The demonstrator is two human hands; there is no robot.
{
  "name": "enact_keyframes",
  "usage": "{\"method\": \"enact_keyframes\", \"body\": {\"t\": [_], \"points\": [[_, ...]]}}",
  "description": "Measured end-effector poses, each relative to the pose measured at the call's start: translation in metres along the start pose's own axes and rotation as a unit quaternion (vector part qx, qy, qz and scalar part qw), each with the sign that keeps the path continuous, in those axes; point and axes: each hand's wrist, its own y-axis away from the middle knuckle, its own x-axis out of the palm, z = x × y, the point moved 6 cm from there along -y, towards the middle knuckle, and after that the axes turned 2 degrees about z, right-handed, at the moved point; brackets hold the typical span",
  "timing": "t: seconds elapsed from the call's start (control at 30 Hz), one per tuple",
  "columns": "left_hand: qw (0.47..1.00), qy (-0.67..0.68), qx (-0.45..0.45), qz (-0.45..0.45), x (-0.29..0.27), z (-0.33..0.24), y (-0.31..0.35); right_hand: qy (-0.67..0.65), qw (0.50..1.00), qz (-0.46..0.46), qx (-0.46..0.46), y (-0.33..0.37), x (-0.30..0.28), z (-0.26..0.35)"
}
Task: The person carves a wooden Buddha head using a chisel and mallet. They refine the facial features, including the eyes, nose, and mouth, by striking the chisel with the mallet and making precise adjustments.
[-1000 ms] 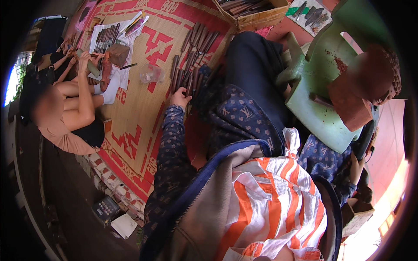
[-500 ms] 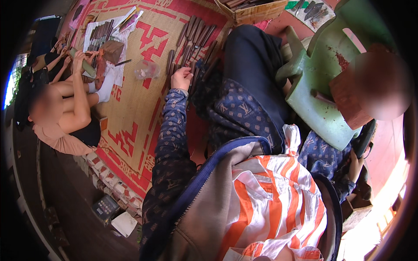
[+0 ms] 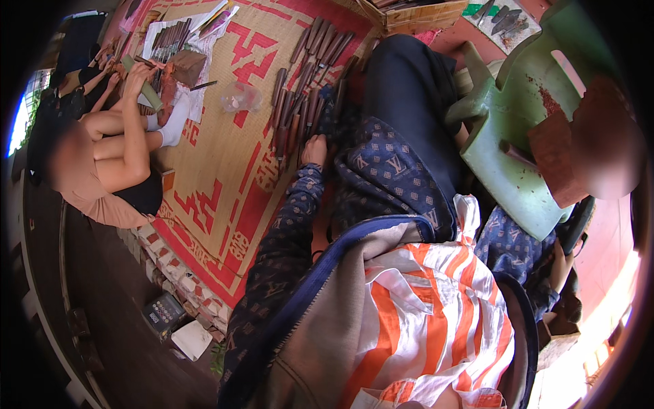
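My left hand (image 3: pixel 315 150) is beside my dark trouser leg, its fingers curled. What they hold, if anything, cannot be made out. Just beyond it, several slim dark-brown wooden handles (image 3: pixel 317 46) lie in loose rows on the patterned mat (image 3: pixel 204 170). Between them and my knee is a dark cloth-like bundle (image 3: pixel 332 109), partly in shadow. Far to the right, my right hand (image 3: pixel 561 264) is closed around a dark, curved object (image 3: pixel 578 228) whose kind is unclear. A green plastic chair (image 3: pixel 501 174) stands near it, bearing a reddish-brown block (image 3: pixel 550 153) and a short brown stick (image 3: pixel 518 154).
A person (image 3: pixel 112 170) sits at the left, holding a greenish bar (image 3: pixel 144 88) beside a wooden block (image 3: pixel 187 67). Handles lie on white paper (image 3: pixel 197 92) there. A clear plastic cup (image 3: pixel 240 97) is on the mat. A cardboard box (image 3: pixel 426 17) stands at the far edge.
My left hand has moved back toward me and right, away from the handles to beside my leg. The view has shifted slightly. My right hand stays on the dark object.
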Motion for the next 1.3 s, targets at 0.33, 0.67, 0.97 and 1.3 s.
{"method": "enact_keyframes", "body": {"t": [0.33, 0.67, 0.97, 1.3], "points": [[0.982, 0.164, 0.035, -0.088, 0.024, -0.007, 0.007, 0.01, 1.0, 0.007, -0.005, -0.004, -0.002, 0.0], [0.924, 0.324, 0.134, -0.154, -0.043, -0.057, 0.046, 0.005, 1.0, 0.015, -0.016, 0.005, 0.004, 0.013], [0.798, 0.433, 0.345, -0.238, -0.181, -0.207, 0.005, 0.01, 0.999, 0.015, -0.035, 0.001, 0.003, 0.011], [0.674, 0.506, 0.537, 0.027, -0.21, -0.378, 0.051, -0.023, 0.999, -0.01, -0.033, 0.004, 0.004, 0.003]]}}
